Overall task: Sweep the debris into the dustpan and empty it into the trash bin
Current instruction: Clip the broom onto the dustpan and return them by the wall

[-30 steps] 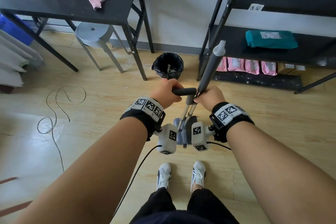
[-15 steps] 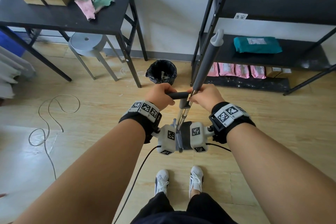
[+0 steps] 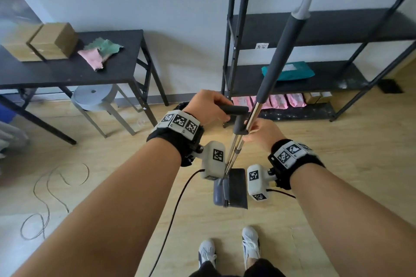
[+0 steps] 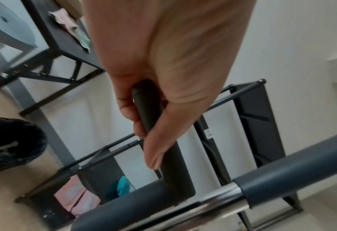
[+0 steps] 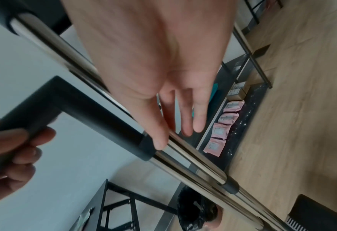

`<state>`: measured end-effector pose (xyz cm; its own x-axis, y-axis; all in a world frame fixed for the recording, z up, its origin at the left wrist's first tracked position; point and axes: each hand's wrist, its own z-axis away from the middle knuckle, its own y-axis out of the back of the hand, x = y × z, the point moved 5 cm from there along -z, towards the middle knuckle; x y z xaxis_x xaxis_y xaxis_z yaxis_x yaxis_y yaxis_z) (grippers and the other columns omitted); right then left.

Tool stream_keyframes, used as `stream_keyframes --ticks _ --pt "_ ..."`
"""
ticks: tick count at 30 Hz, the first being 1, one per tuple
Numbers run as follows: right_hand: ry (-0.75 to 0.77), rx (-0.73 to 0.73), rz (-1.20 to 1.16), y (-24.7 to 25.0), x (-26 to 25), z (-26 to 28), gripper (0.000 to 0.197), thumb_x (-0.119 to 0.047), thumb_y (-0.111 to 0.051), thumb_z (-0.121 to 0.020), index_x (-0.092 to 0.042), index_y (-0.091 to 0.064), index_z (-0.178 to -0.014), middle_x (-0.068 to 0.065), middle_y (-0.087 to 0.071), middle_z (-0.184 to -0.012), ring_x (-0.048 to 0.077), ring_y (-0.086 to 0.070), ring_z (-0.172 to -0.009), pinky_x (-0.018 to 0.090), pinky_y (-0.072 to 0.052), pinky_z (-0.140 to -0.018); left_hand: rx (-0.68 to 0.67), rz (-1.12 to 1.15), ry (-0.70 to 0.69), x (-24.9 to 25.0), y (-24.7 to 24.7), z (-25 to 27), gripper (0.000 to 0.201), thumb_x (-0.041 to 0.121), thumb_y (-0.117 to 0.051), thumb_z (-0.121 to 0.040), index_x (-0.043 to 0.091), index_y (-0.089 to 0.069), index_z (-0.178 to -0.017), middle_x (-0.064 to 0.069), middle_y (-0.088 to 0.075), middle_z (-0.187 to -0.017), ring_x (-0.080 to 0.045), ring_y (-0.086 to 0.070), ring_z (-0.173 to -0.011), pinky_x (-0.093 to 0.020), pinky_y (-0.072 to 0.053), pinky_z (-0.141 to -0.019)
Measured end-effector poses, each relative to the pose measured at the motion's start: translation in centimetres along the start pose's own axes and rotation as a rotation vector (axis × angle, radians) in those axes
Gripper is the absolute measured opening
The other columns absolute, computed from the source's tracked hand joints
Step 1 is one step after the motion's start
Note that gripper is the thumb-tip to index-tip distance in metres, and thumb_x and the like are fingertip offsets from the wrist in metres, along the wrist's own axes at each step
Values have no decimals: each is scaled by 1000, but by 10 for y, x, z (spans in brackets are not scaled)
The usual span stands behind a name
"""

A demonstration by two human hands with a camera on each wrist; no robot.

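Observation:
My left hand [image 3: 209, 108] [image 4: 143, 134] grips the black crossbar handle [image 3: 235, 109] [image 4: 175, 171] of the long-handled dustpan [image 3: 235, 189], which hangs low over the wooden floor in front of my shoes. The broom pole [image 3: 281, 51], with a grey grip above and chrome below, stands beside the dustpan's pole. My right hand [image 3: 256, 129] [image 5: 175, 132] rests on the chrome pole [image 5: 193, 157] with straight fingers. The black-lined trash bin [image 4: 11, 143] [image 5: 197, 207] stands by the table leg and is mostly hidden behind my left wrist in the head view. No debris shows.
A black table [image 3: 67, 74] at the left carries cardboard boxes [image 3: 51, 40] and cloths [image 3: 99, 51], with a grey stool [image 3: 92, 96] under it. A black shelf rack [image 3: 315, 76] at the right holds a teal parcel and pink packs. A loose cable [image 3: 49, 198] lies on the floor at the left.
Both hands and the poles have risen, and the view has tilted up. My right hand's fingers have straightened off their grip on the broom pole. The bin has slipped behind my left wrist.

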<state>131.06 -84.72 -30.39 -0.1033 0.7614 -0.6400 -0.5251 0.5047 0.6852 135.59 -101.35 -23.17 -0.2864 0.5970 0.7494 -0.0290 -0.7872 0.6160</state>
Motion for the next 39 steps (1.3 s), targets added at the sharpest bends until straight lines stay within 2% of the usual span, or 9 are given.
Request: stream_keyframes --ticks 3,8,12,15,18,22,31,34,39 --pt "-36 74 9 21 10 4 23 -18 -74 -80 -15 -68 -101 -2 -66 -94 14 -58 -87 25 -40 -78 -65 -38 -100 30 -4 -10 33 8 -76 -76 19 -70 -106 5 -64 -94 -11 -57 -89 -24 -43 -86" --pt "-66 219 -15 65 38 20 19 -22 -73 -81 -16 -68 -99 -4 -65 -89 13 -58 -86 25 -41 -80 -97 -19 -202 80 -24 -27 30 10 -78 -75 24 -70 -100 13 -63 -86 0 -55 -79 -14 -39 -72" --pt "-84 316 -50 116 70 38 11 -21 -73 -80 -19 -66 -87 -6 -62 -78 13 -58 -80 24 -41 -78 -85 180 -225 125 -47 -44 22 12 -76 -78 26 -65 -91 6 -66 -94 -10 -62 -88 -21 -51 -81" --pt "-95 377 -68 159 102 50 10 -21 -74 -80 -18 -68 -87 -6 -61 -75 12 -59 -78 22 -41 -76 -62 306 -221 157 -79 -58 24 13 -73 -82 25 -64 -101 -3 -66 -105 -18 -65 -98 -31 -55 -89" --pt "-94 412 -90 202 143 56 9 -22 -74 -77 -18 -70 -84 -8 -64 -68 15 -66 -78 30 -54 -83 -70 419 -186 199 -123 -71 31 21 -73 -84 18 -61 -112 -6 -67 -104 -18 -67 -90 -32 -57 -85" --pt "-49 421 -105 265 201 65 13 -24 -73 -77 -12 -71 -83 0 -70 -75 17 -69 -77 39 -57 -82 -26 500 -143 270 -186 -88 23 35 -66 -88 17 -62 -102 -4 -71 -90 -13 -65 -76 -27 -56 -78" --pt "-46 461 -177 402 316 84 8 -14 -71 -81 -16 -64 -77 -3 -65 -74 14 -63 -76 28 -49 -77 16 525 -194 413 -305 -135 20 31 -62 -92 12 -65 -97 -5 -72 -85 -14 -64 -73 -28 -55 -74" --pt "-89 476 -220 441 354 79 12 -11 -70 -82 -18 -61 -76 -10 -60 -69 3 -57 -67 18 -42 -68 -34 530 -192 448 -341 -165 22 29 -63 -91 9 -66 -100 -6 -71 -83 -14 -63 -70 -26 -53 -69" --pt "-172 498 -187 508 419 49 22 -16 -71 -82 -25 -56 -69 -13 -56 -66 -3 -52 -62 12 -33 -53 -97 525 -216 503 -397 -231 23 28 -63 -91 8 -67 -99 -5 -71 -80 -13 -61 -66 -25 -53 -67"
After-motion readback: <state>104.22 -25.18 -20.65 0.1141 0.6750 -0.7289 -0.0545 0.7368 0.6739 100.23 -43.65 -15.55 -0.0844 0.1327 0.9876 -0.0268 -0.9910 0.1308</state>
